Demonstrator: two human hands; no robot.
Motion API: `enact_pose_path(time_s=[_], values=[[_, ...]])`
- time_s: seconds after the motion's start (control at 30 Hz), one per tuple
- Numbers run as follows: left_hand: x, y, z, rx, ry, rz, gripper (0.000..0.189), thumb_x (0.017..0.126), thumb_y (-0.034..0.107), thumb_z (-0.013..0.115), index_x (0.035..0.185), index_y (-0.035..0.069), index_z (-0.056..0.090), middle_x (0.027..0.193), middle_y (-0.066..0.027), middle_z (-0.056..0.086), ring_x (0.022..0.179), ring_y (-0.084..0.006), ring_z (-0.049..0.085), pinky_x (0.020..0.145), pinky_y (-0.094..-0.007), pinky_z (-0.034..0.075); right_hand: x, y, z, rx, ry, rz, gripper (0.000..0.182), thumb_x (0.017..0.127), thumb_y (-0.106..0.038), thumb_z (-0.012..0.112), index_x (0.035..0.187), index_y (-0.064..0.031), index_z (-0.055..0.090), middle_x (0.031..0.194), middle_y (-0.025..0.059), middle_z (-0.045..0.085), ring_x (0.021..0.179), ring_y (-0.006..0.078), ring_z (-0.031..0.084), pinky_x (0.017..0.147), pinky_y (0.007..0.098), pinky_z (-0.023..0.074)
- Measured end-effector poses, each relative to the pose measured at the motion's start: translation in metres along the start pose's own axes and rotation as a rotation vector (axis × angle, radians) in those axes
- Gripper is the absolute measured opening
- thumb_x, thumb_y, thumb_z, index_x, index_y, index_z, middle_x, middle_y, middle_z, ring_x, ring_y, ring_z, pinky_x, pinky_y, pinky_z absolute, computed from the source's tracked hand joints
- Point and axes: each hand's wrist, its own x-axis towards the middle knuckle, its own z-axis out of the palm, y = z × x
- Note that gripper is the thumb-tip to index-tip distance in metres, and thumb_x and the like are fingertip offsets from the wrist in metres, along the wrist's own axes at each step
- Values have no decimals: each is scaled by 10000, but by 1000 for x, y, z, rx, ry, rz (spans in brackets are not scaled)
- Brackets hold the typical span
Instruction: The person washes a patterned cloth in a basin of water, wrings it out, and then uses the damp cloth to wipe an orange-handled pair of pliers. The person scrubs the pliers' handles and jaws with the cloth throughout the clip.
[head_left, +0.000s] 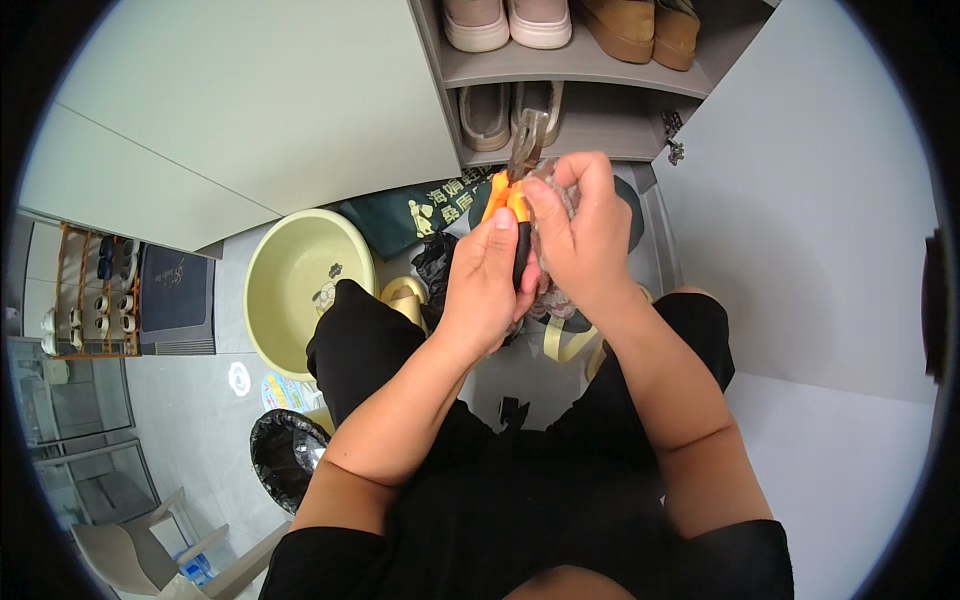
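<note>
Pliers with orange and black handles (520, 196) point up and away in front of me, and my left hand (491, 274) is wrapped around their handles. Clear plastic covers part of the metal jaws. My right hand (581, 232) is beside them, its thumb and bent forefinger close to the top of the handles, pinching crumpled clear plastic wrapping (553, 300). That wrapping hangs down between my hands, with something patterned in it or behind it that I cannot make out. The fingertips of my left hand are partly hidden.
An open shoe cabinet (570, 71) holds several shoes; its door (810, 202) stands at the right. A yellow-green basin (259, 300), a dark green bag (390, 217), a black plastic bag (435, 259) and yellow slippers (405, 300) lie around my knees. A lined bin (274, 457) is at lower left.
</note>
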Motion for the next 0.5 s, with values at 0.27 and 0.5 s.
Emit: enact_pose_path(time_s=[0.27, 0.5], values=[[4, 8, -13, -33, 15, 9, 607, 898, 547, 216, 888, 13, 504, 594, -27, 476, 382, -69, 322, 354, -187, 251, 8, 12, -10, 193, -425, -17, 176, 734, -104, 643, 765, -35, 484, 810, 84, 499, 645, 190, 542, 595, 252, 424], [7, 13, -7, -11, 17, -18, 777, 825, 672, 142, 1027, 17, 508, 609, 23, 436, 399, -42, 282, 374, -175, 224, 5, 3, -10, -30, -277, -33, 202, 675, -132, 702, 749, -40, 538, 871, 70, 485, 803, 184, 517, 762, 291, 414]])
